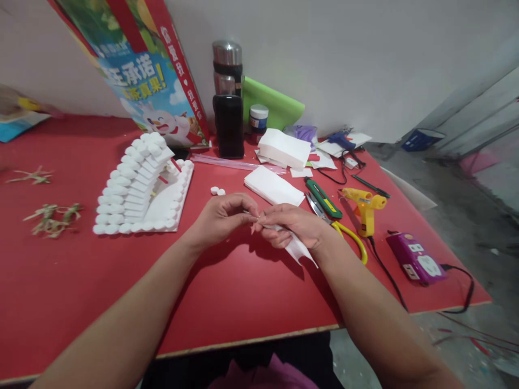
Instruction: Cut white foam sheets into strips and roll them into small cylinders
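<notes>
My left hand (227,219) and my right hand (290,224) meet over the front middle of the red table. Between the fingertips of both is a white tissue (299,249), pinched at its upper end. Its loose tail hangs out below my right palm. Just beyond my left hand lie small white rolled pieces (218,190). A folded stack of white tissues (274,185) is behind my right hand. Left of my hands stands a white stepped model (141,189) edged with rounded white pieces.
Right of my hands lie scissors (352,240), a green utility knife (323,198), a yellow glue gun (364,208) and a purple power socket box (417,259) with cords. A thermos (227,65), black phone (228,127) and tall printed box (150,81) stand behind. Dried straw figures (52,219) lie left.
</notes>
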{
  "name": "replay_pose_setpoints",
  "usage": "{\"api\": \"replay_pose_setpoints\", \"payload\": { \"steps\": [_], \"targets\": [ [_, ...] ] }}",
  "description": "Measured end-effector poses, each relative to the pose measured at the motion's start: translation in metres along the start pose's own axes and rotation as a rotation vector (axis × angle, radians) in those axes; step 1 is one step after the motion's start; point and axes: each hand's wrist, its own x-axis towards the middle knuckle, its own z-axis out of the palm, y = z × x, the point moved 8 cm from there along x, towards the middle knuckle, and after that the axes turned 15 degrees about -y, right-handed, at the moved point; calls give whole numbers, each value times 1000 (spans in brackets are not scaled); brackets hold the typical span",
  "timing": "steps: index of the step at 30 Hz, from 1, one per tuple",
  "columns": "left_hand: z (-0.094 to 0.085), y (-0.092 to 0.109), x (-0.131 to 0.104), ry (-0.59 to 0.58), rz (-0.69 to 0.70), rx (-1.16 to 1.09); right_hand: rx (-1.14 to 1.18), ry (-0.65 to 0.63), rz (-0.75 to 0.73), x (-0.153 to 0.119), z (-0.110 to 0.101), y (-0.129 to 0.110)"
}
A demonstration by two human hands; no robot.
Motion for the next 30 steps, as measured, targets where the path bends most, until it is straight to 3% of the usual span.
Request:
{"api": "replay_pose_setpoints", "payload": {
  "steps": [3,8,13,17,22,26,28,30],
  "targets": [
    [-4,8,-1,51,17,98,67,-48,-10,7,4,3],
    [-4,-12,-3,85,-86,-101,-166,175,-123,1,-1,-11],
    [3,-28,-5,36,-179,-172,-310,280,-76,-6,-2,-14],
    [-2,-16,-3,50,-110,-28,-264,223,-83,-5,0,-14],
    [-3,12,-3,48,67,149,40,-10,-22,2,6,-1],
    [2,23,-4,37,137,281,167,-121,36,11,7,6],
    [4,25,-4,41,150,341,145,-106,50,14,6,7],
    [4,19,-4,58,106,312,36,22,-3,13,1,2]
  ]
}}
